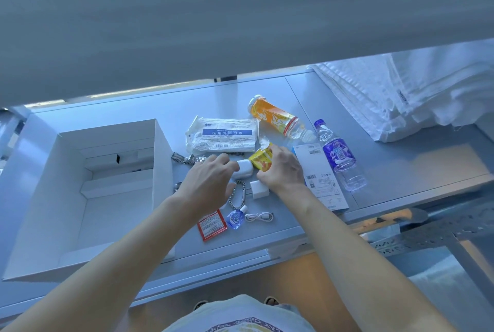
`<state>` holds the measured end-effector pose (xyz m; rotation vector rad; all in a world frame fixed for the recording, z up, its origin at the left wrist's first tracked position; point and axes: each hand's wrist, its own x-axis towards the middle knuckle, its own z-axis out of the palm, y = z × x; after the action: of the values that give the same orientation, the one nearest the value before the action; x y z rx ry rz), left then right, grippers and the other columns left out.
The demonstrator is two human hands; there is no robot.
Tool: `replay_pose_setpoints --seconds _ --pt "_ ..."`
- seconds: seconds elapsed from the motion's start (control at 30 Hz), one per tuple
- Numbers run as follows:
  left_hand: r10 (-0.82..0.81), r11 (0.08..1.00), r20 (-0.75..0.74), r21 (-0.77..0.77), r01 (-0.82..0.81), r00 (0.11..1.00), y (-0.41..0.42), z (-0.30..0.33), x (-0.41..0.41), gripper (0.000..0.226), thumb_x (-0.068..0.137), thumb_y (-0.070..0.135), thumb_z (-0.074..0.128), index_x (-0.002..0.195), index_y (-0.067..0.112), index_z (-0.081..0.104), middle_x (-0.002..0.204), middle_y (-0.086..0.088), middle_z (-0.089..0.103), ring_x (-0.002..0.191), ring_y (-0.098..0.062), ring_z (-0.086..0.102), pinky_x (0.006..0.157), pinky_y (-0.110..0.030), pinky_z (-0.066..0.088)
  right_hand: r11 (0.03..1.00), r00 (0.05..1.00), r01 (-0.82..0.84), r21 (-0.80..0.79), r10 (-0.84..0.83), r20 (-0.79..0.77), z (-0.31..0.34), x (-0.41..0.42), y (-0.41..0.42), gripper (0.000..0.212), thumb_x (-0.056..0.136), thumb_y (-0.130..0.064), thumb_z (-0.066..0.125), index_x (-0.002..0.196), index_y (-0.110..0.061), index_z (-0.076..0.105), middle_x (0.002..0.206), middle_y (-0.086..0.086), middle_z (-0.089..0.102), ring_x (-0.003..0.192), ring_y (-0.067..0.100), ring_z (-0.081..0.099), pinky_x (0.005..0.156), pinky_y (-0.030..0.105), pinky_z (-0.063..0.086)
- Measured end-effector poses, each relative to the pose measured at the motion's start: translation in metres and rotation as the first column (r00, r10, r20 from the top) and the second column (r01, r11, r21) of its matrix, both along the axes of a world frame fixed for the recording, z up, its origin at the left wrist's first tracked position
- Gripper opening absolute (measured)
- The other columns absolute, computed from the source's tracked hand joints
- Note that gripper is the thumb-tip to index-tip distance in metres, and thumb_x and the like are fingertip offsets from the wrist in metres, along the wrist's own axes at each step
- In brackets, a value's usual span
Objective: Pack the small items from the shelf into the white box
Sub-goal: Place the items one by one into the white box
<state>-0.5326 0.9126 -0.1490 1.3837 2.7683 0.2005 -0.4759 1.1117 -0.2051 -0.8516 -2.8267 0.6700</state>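
left hand (pixel 207 182) grips white case (pixel 244 168), beside white box (pixel 160 171) wall.

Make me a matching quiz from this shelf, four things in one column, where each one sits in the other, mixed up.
Things:
1. orange bottle
2. red packet
3. white box
4. folded cloth

Places:
A. far right of the shelf
B. left end of the shelf
C. near front edge, below the left hand
D. lying at the back, beside the mask pack

Pairs: 1-D, 2-C, 3-B, 4-A
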Motion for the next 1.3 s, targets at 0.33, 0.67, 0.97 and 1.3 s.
replay_pose_setpoints --seconds 0.33,0.67,0.97,1.3 --pt "-0.109 0.987 0.047 0.121 0.103 0.993 0.013 0.015 -0.016 0.072 0.086 0.044 0.073 0.148 0.024 0.040 0.142 0.001 0.046 0.126 -0.024 0.049 0.093 -0.040 0.053 0.961 0.927 -0.272 0.055 0.277 -0.252 0.042 0.039 -0.007 0.052 0.066 -0.023 0.078 0.115 -0.019 0.062 0.128 -0.003 0.066 0.120 0.019 0.060 0.125 0.049 0.020" --pt "-0.200 0.961 0.004 0.194 0.195 0.980 -0.025 0.041 -0.016 0.071 0.075 0.050 0.077 0.134 0.028 0.044 0.145 0.010 0.050 0.135 -0.016 0.045 0.100 -0.041 0.050 0.857 0.779 -0.504 0.107 0.504 -0.373 0.087 0.048 -0.040 0.043 0.065 -0.016 0.078 0.103 -0.018 0.058 0.138 -0.006 0.061 0.126 0.015 0.056 0.122 0.048 0.026" --pt "0.021 0.938 -0.085 0.346 0.009 0.996 -0.120 0.062 -0.018 0.061 0.070 0.052 0.073 0.123 0.029 0.052 0.131 0.013 0.053 0.121 -0.018 0.051 0.094 -0.038 0.051 0.696 0.605 -0.696 0.178 0.701 -0.376 0.112 0.005 -0.106 0.046 0.070 -0.018 0.078 0.115 -0.016 0.068 0.146 0.000 0.055 0.134 0.021 0.052 0.114 0.053 0.033" --pt "0.403 0.813 0.060 0.435 -0.388 0.913 -0.213 0.034 -0.006 0.059 0.067 0.051 0.078 0.115 0.031 0.050 0.118 0.013 0.053 0.106 -0.017 0.053 0.077 -0.037 0.053 0.563 0.492 -0.806 0.185 0.809 -0.320 0.103 -0.042 -0.182 0.028 0.078 -0.017 0.080 0.106 -0.021 0.076 0.137 -0.001 0.064 0.127 0.021 0.055 0.112 0.040 0.038"
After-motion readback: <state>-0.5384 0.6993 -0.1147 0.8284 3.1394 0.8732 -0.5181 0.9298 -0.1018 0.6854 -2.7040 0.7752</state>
